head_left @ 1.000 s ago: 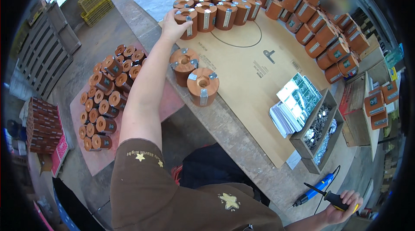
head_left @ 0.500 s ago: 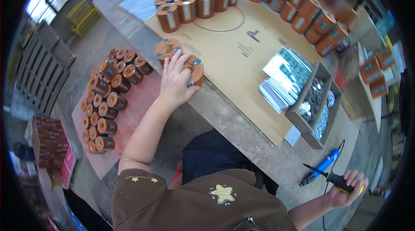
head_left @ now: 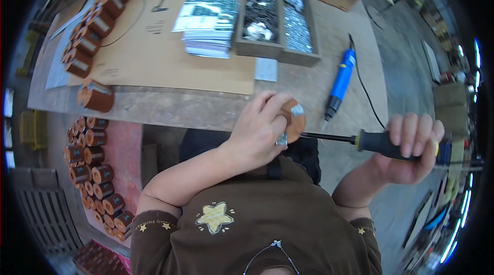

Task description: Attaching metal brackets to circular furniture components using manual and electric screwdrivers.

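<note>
My left hand grips an orange-brown cylinder with shiny metal clips on its end, just off the table's front edge before my chest. Fingers cover much of the cylinder. In my right hand is a screwdriver with a dark handle marked with yellow. Its shaft points left, and the tip meets the cylinder's end face or lies right against it; exactly where it sits is hard to see. A second orange-brown cylinder rests near the table's left front edge.
A blue electric screwdriver with a cord lies at right on the table. Behind are a two-part wooden box of small metal parts, a stack of printed sheets and a cardboard sheet. More cylinders stand on a reddish board at lower left.
My left hand has lifted one of the two cylinders from the table edge and brought it before me. The screwdriver's tip has come to it. The view has turned right.
</note>
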Demonstrator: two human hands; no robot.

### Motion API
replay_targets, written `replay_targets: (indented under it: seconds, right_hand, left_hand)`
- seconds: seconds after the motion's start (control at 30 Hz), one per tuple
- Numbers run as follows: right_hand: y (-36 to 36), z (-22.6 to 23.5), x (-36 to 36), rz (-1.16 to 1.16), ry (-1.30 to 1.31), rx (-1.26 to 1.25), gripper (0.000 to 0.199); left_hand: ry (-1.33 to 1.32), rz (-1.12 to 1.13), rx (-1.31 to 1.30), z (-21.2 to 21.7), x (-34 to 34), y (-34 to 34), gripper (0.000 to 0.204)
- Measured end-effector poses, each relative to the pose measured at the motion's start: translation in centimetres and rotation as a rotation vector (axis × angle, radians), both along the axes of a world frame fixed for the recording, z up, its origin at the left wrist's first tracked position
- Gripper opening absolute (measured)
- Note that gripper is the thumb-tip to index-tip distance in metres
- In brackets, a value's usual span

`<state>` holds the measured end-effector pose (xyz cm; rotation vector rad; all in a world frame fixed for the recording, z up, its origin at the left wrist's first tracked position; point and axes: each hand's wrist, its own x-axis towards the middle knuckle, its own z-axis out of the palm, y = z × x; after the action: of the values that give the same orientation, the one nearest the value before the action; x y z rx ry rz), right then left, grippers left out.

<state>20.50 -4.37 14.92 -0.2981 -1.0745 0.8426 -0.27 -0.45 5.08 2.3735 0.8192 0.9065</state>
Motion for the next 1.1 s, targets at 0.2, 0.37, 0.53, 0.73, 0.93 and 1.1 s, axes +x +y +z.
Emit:
replay_targets:
  seconds: [0.2, 0.37, 0.53, 0.73, 0.93, 1.1]
  right_hand:
    - [-1.5, -2.2, -0.5, -0.145, -0.187, -0.026, 0.01]
    - [-1.7, -2.7, 0.2, -0.168, -0.198, -0.041, 0.011]
    - [-1.4, -3.0, 0.0, -0.126, -0.193, -0.045, 0.012]
    - [-1.0, -3.3, -0.3, -0.101, -0.213, -0.064, 0.015]
    - [0.5, -2.7, -0.4, -0.082, -0.277, -0.001, 0.016]
    - [2.7, -1.0, -1.3, -0.01, -0.453, -0.15, 0.015]
  left_hand:
    - [0.035, 0.029, -0.008, -3.0, 3.2, -0.5, 0.042]
    - [-0.045, 0.037, -0.086, -3.1, 2.7, -1.3, 0.043]
    - [-0.191, 0.012, -0.093, -3.6, 2.2, -1.6, 0.038]
    - [-0.212, 0.015, -0.087, -3.7, 2.2, -1.7, 0.035]
    - [-0.159, -0.027, 0.03, -2.7, 2.8, 0.7, 0.035]
    - [-0.129, 0.039, -0.029, -3.0, 2.1, 2.6, 0.035]
